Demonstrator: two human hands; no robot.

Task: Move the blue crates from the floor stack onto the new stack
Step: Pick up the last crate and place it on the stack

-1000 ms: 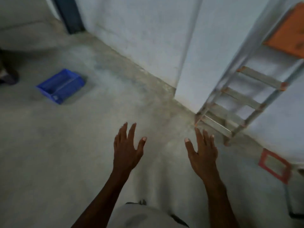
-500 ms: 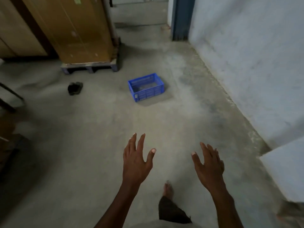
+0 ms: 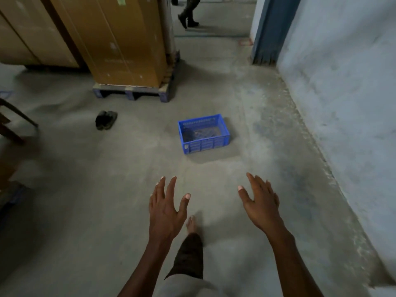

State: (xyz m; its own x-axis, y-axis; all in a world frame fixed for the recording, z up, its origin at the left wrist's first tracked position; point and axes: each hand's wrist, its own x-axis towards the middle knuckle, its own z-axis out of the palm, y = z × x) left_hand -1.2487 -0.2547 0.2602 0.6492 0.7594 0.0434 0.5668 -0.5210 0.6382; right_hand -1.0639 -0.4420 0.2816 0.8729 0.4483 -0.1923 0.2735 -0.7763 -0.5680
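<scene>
A single blue plastic crate (image 3: pixel 203 133) sits upright on the concrete floor, ahead of me near the middle of the view. It looks empty apart from dirt on its bottom. My left hand (image 3: pixel 166 207) and my right hand (image 3: pixel 260 204) are held out in front of me, below the crate and well short of it. Both have their fingers spread and hold nothing. My bare foot (image 3: pixel 191 224) shows on the floor between the two arms.
Tall cardboard boxes (image 3: pixel 120 39) stand on a blue pallet (image 3: pixel 132 93) at the back left. A pair of dark shoes (image 3: pixel 106 120) lies left of the crate. A painted wall (image 3: pixel 342 93) runs along the right. Another person's legs (image 3: pixel 189 11) show at the far doorway.
The view has swung left from the ladder and wall corner towards the crate, which now sits central and closer. Both hands have stayed open and empty in front of me.
</scene>
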